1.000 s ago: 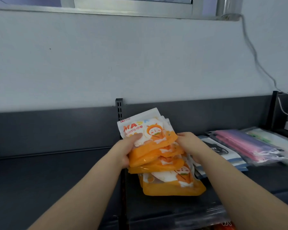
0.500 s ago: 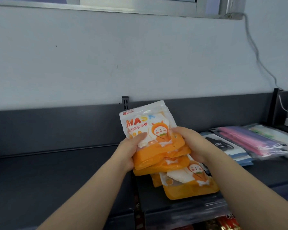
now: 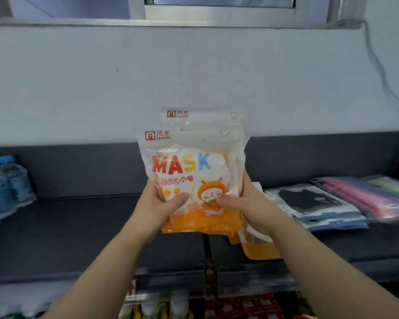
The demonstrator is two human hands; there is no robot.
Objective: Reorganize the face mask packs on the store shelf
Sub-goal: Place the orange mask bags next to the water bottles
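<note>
While left grip (image 3: 158, 207) and right grip (image 3: 249, 209) clasp them, mask packs (image 3: 189, 166), long axis vertical, tops up

Both bare forearms (image 3: 106, 261) are reaching forward and up, side by side. The left grip (image 3: 158, 209) and right grip (image 3: 248, 209) are clasping the mask packs (image 3: 189, 166) from either side, thumbs (image 3: 179, 199) pressing across the front.
</note>
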